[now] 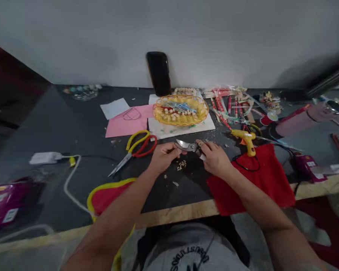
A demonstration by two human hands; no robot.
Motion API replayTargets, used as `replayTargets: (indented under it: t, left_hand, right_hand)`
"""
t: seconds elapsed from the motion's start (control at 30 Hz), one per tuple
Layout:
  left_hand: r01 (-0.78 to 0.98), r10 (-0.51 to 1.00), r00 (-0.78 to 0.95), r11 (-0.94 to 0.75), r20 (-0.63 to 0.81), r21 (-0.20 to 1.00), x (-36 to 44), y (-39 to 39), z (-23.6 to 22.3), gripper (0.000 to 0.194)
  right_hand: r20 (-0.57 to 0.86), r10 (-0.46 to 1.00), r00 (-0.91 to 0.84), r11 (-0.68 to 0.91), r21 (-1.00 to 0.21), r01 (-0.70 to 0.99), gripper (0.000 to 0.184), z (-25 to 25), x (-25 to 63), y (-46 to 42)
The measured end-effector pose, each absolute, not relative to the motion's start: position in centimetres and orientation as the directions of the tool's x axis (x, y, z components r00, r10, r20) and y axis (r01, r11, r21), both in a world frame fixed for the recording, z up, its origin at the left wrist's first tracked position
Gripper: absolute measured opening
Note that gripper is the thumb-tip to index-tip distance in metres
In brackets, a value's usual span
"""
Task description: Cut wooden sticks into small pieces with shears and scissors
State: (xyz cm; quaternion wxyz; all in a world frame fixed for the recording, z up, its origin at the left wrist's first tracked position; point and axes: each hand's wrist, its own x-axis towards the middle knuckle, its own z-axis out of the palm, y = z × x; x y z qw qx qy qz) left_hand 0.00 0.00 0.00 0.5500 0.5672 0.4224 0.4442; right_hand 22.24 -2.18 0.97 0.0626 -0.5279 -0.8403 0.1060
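Note:
Over the dark tabletop, my right hand (214,157) grips the handles of a pair of pruning shears (187,146), whose silver blades point left. A bit of something white shows under that hand's fingers. My left hand (165,157) is closed in a pinch right at the blade tips; what lies between its fingers is too small to make out. Just below the shears is a small pile of short pale cut pieces (181,165). Left of my left hand lie scissors (141,146) with one yellow and one red handle.
Behind the hands, a yellow woven basket (161,119) holds pale beads and blue strips. A phone (159,73) leans against the wall. Rightward are a yellow glue gun (245,140), red cloth (260,177), wrapped sticks (222,105) and a pink bottle (305,118). Pink paper (124,124) lies left.

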Motion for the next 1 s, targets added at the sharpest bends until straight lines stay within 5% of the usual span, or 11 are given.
replayTargets:
  t: [0.23, 0.43, 0.6, 1.0]
  left_hand:
    - [-0.047, 0.968, 0.25, -0.005, 0.017, 0.999, 0.0, 0.2, -0.3, 0.028]
    - [-0.147, 0.961, 0.275, 0.075, -0.032, 0.986, -0.2, 0.2, -0.5, 0.03]
    - [-0.18, 0.932, 0.359, 0.127, -0.055, 0.976, -0.3, 0.2, -0.8, 0.032]
    - [-0.174, 0.922, 0.38, 0.156, -0.08, 0.972, -0.2, 0.0, -1.0, 0.037]
  right_hand:
    - [0.04, 0.918, -0.395, 0.394, -0.205, 0.896, 0.057, 1.0, 22.2, -2.3]
    - [0.114, 0.868, -0.483, 0.496, -0.168, 0.852, 0.03, 0.2, 22.8, -1.9]
    - [0.09, 0.846, -0.526, 0.532, -0.077, 0.843, 0.035, 0.7, 22.9, -2.0]
    - [0.116, 0.847, -0.518, 0.53, -0.116, 0.84, 0.018, 0.6, 23.0, -2.1]
